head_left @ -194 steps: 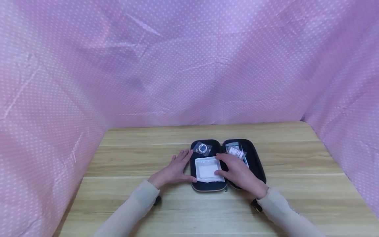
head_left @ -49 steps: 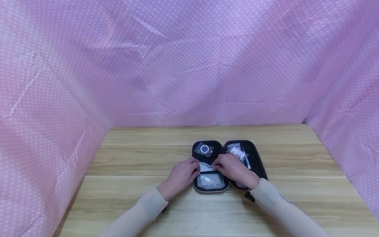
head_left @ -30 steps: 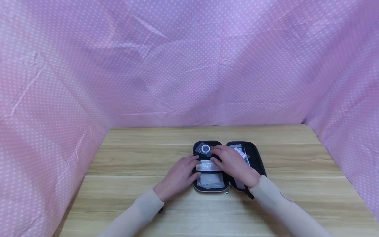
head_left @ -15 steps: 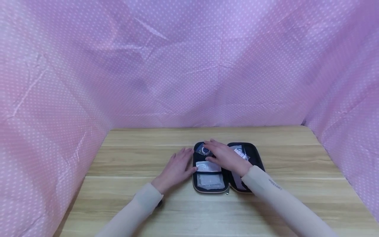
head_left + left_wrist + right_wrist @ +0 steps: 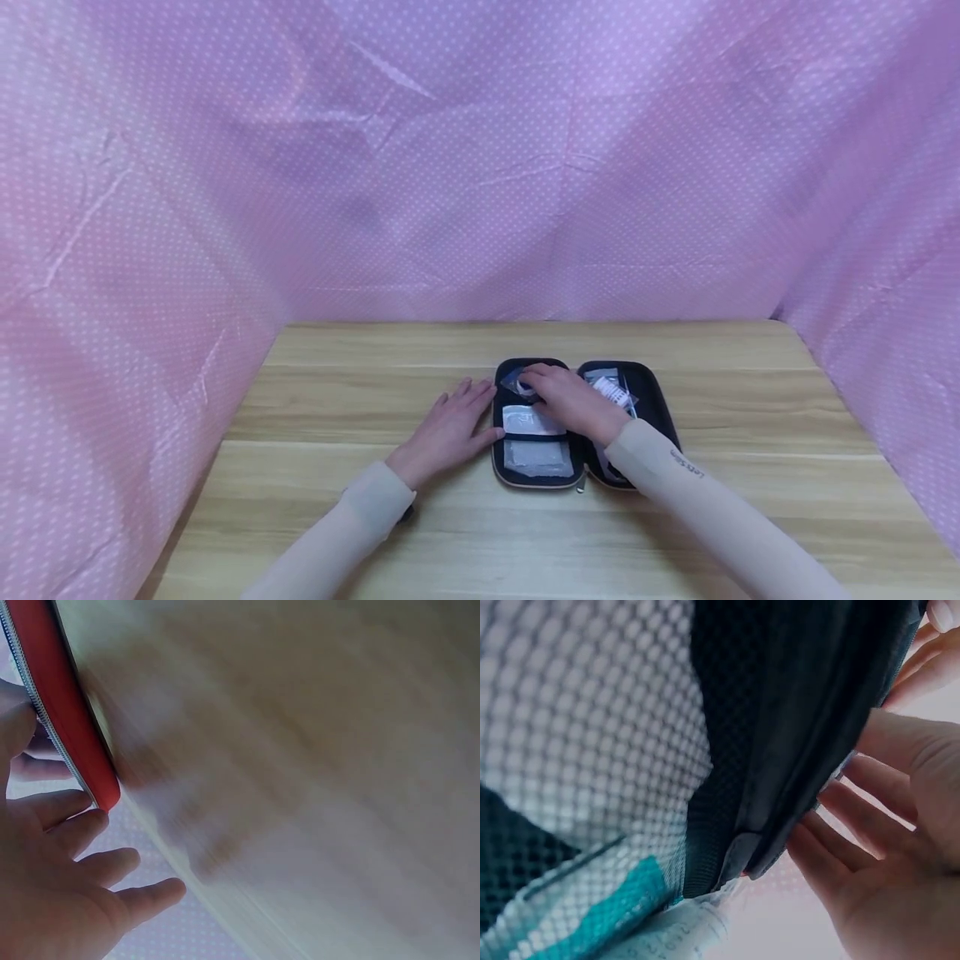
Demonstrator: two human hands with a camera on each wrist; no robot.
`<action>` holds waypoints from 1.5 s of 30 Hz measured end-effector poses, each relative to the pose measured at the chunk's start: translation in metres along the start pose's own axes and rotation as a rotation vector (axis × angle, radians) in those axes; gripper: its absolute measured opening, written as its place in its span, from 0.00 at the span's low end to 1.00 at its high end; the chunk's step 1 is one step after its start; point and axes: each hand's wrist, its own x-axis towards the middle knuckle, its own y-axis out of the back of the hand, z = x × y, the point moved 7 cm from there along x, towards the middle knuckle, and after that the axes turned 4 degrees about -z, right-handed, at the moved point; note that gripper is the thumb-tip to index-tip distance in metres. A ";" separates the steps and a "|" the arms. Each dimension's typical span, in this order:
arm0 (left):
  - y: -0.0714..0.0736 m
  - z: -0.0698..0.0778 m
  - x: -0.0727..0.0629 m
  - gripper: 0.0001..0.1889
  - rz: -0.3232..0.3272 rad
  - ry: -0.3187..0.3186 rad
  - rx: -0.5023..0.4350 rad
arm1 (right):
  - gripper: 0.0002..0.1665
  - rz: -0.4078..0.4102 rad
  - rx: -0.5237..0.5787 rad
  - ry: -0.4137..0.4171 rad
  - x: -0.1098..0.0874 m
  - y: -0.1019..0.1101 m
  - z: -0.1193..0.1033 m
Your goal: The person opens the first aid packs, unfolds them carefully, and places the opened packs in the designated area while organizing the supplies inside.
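Observation:
An unzipped case [image 5: 498,454], black inside with a red shell [image 5: 64,697], lies spread flat in two halves. My left hand [image 5: 446,433] rests at its left edge, fingers extended and spread, fingertips against the rim. My right hand [image 5: 573,400] reaches over the hinge into the upper left corner. Its fingertips lie on a small white ring-shaped roll [image 5: 522,387] in a clear plastic wrapper, partly covered by the hand. Below, a white packet [image 5: 531,420] sits behind a black strap, and another flat packet [image 5: 537,457] lies lower. The right fingertips are hidden behind the case edge in the right wrist view.
The right half holds a small white bottle [image 5: 611,390] with blue print and a thin blue-and-white strip, partly under my forearm. Mesh [image 5: 607,712] lines that half. A zipper pull [image 5: 581,485] sticks out at the front hinge. Pink dotted cloth [image 5: 450,167] surrounds the wooden table [image 5: 337,375].
The white packet, earlier lying loose on top, has gone behind the strap. My right hand has moved up from it to the wrapped roll. My left hand has shifted back to the rim, fingers straightened.

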 end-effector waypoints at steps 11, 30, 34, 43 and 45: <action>0.010 0.007 0.010 0.30 0.083 -0.054 0.029 | 0.14 0.149 0.037 -0.033 -0.009 0.020 0.001; 0.015 0.018 0.055 0.19 0.074 -0.136 0.265 | 0.15 0.340 0.094 -0.073 -0.054 0.049 0.005; 0.016 0.024 0.058 0.13 0.105 -0.195 0.313 | 0.16 0.350 0.103 -0.072 -0.060 0.050 0.004; 0.022 0.018 0.064 0.06 0.098 -0.101 0.103 | 0.16 0.328 0.117 -0.052 -0.065 0.043 0.000; 0.022 0.014 0.065 0.06 0.082 -0.061 0.044 | 0.15 0.321 0.100 -0.043 -0.063 0.041 -0.002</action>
